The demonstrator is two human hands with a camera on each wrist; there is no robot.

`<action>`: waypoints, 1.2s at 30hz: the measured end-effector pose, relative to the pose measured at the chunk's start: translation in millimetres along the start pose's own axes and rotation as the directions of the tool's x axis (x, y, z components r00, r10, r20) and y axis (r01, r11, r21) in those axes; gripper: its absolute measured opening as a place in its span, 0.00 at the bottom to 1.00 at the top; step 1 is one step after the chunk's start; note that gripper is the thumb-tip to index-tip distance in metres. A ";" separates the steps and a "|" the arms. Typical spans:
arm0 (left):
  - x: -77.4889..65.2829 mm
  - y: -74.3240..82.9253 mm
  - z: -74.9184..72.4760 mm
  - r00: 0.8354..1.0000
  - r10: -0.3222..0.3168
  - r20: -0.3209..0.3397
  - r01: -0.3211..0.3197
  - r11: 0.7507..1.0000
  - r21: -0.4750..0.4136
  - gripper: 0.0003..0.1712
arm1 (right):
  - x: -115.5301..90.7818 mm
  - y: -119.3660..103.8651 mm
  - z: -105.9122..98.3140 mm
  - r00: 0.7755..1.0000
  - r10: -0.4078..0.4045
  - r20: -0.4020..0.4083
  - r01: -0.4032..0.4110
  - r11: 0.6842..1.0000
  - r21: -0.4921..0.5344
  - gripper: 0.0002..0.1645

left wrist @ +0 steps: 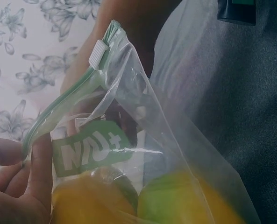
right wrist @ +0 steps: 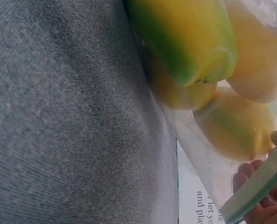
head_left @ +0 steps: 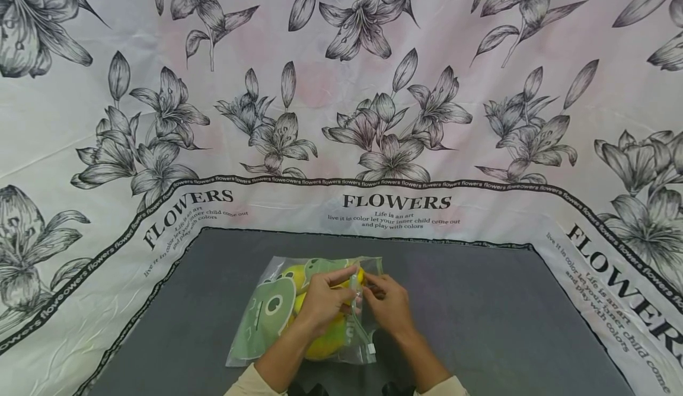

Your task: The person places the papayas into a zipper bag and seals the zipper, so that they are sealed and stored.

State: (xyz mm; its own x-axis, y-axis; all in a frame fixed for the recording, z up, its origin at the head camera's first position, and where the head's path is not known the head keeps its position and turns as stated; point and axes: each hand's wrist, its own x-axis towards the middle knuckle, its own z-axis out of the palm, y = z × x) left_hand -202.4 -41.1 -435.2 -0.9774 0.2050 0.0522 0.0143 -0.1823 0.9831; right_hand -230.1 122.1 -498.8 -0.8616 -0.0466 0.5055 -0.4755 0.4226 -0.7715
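Observation:
A clear zip bag (head_left: 261,319) with a green cartoon print lies on the grey table, its mouth toward the right. Inside are several yellow-green fruits (right wrist: 185,42); their kind is hard to tell through the plastic. My left hand (head_left: 322,301) reaches over the bag and pinches its green zip strip (left wrist: 54,105) between thumb and fingers. At the same edge, my right hand (head_left: 389,304) pinches the bag's mouth with curled fingers. A white slider (left wrist: 98,54) sits on the strip near one corner, away from both hands. Some fingertips are partly hidden by the bag.
The grey tabletop (head_left: 480,313) spreads out on both sides of the bag. A white cloth with printed black flowers (head_left: 395,159) rises behind and beside the table. Small dark objects (head_left: 306,390) show at the bottom edge of the head view.

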 end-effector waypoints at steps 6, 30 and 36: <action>1.6 0.1 -1.3 1.000 -0.011 -0.015 0.011 1.000 -0.015 0.28 | 1.5 -1.0 -0.6 0.999 0.013 0.045 -0.012 1.000 -0.024 0.18; 5.0 -6.1 9.9 1.000 0.023 -0.012 -0.020 0.982 0.187 0.30 | -10.9 11.4 -24.8 0.997 0.067 0.043 -0.066 0.998 -0.013 0.15; 4.1 -7.6 17.3 0.998 0.055 -0.014 -0.048 0.950 0.310 0.30 | -17.3 13.0 -33.0 0.995 0.095 0.023 -0.095 0.995 -0.014 0.14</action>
State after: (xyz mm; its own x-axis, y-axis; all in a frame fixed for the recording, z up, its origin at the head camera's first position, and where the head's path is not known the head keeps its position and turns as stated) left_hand -202.9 -22.3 -439.5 -0.9780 0.1811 0.1034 0.1255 0.1148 0.9854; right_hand -215.5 158.3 -504.9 -0.9068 -0.0274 0.4207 -0.3894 0.4373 -0.8107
